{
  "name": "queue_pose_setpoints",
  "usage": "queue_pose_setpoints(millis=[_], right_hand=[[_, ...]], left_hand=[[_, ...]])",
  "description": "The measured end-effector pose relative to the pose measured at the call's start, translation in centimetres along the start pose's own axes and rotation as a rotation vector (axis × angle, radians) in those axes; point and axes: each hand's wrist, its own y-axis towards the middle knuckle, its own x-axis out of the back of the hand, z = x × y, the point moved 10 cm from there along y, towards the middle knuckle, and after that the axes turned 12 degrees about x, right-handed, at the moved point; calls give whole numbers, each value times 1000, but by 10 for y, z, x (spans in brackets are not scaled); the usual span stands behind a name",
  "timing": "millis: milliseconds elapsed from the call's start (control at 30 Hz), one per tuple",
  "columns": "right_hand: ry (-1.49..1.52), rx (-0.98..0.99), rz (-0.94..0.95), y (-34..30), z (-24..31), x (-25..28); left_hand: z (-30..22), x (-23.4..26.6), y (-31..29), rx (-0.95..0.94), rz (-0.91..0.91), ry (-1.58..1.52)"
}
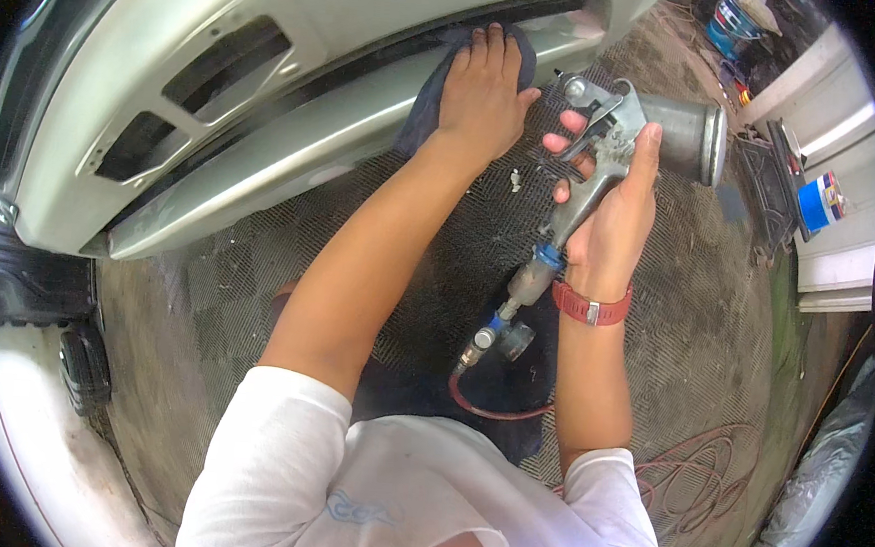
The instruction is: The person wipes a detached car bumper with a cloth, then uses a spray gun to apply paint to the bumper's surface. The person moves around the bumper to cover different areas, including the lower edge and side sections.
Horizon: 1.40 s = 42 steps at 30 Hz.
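My left hand point(485, 94) lies flat on a dark blue-grey cloth point(426, 107), its fingers stretched out. It presses the cloth against the edge of a pale silver-green vehicle panel point(296, 134). My right hand point(616, 219) is closed round the handle of a metal spray gun point(592, 173), held up over the floor. A cylindrical metal cup point(681, 138) is attached to the gun and tilted onto its side. From the fittings at the handle's lower end runs a reddish hose point(479, 408). A red watch band point(593, 306) circles my right wrist.
Coils of reddish hose point(696, 475) lie on the textured floor mat point(450, 234) at lower right. A blue can point(821, 202) stands by the white ridged panel on the right. A blue bucket point(730, 29) is at the far right. A white body panel point(37, 430) borders the left.
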Motion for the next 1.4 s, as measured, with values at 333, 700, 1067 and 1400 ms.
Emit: queue_pose_setpoints(millis=[333, 700, 1067, 1400], right_hand=[[63, 48, -100, 19, 24, 56], [-72, 116, -58, 86, 27, 52], [-147, -65, 190, 33, 8, -15], [-26, -279, 362, -110, -48, -112]], left_hand=[[-71, -69, 74, 81, 279, 7], [-76, -91, 85, -54, 295, 34], [2, -15, 3, 65, 94, -10], [173, 130, -119, 169, -63, 20]])
